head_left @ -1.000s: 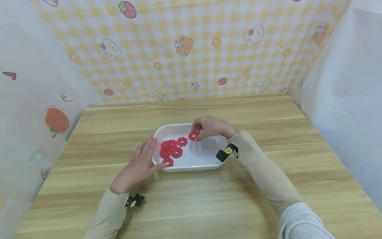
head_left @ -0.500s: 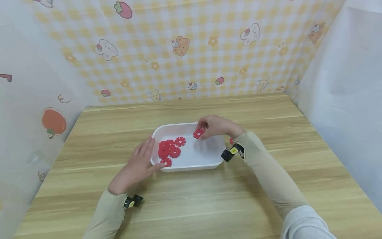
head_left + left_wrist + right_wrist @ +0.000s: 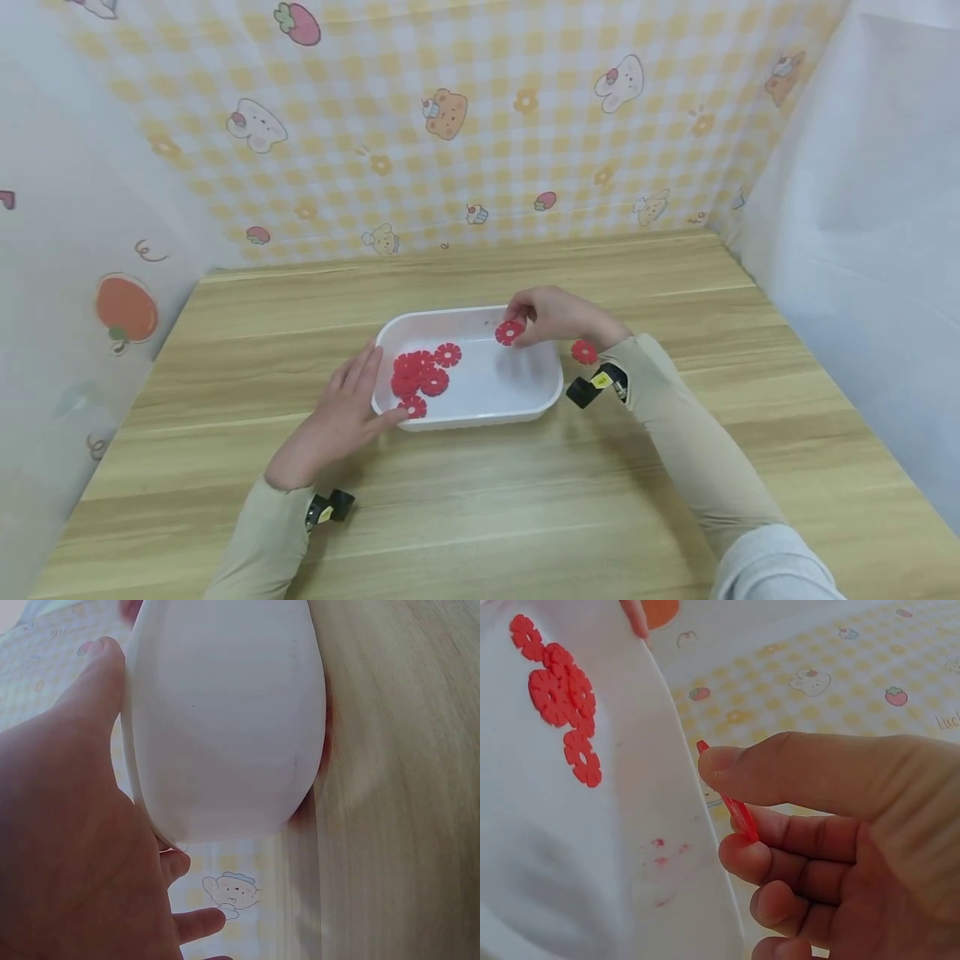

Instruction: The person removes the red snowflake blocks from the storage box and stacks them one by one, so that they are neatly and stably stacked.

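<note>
The table (image 3: 480,508) runs out of the head view at the bottom. On it stands the white tray (image 3: 487,385); the left wrist view shows only its outside. The left hand (image 3: 341,421) rests spread against the tray's left end, thumb partly covering one disc inside. The right hand (image 3: 558,317) pinches a held disc (image 3: 503,336) over the tray's far right part, its face partly hidden by fingers. The red pile (image 3: 414,372) overlaps too much to count. Right of the tray lies a loose disc (image 3: 584,352).

Cut-off letters "Luc" (image 3: 948,722) on checked cloth (image 3: 487,167), yellow wrist labels (image 3: 602,380) too small to read
</note>
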`<move>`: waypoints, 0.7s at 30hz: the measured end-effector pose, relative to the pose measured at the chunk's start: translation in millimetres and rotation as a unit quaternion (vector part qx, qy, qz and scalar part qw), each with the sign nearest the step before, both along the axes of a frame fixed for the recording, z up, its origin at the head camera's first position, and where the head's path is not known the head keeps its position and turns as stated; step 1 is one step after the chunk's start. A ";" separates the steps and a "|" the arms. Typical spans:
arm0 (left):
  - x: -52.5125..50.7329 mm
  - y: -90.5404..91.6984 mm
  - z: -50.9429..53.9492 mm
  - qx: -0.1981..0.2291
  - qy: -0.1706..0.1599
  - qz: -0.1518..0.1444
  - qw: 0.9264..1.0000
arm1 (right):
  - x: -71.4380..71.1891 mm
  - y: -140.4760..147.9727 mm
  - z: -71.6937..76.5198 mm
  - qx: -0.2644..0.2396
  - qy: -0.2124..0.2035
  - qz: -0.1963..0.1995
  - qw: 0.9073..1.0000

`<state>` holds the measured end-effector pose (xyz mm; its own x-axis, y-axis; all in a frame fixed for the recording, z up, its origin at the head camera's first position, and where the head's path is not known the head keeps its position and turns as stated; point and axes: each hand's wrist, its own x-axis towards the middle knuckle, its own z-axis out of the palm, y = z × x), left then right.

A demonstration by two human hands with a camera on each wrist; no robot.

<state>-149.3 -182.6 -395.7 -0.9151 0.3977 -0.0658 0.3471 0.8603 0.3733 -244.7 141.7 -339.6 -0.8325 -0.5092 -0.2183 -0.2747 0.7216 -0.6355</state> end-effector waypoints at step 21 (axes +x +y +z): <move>1.8 1.4 2.2 0.009 -0.009 0.014 1.000 | 1.8 33.6 0.0 -0.022 0.027 -0.030 0.999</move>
<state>-147.6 -181.2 -393.5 -0.9246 0.3732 -0.0761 0.3157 0.8627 0.3950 -242.9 175.4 -339.6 -0.8717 -0.4666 -0.1498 -0.2674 0.7090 -0.6525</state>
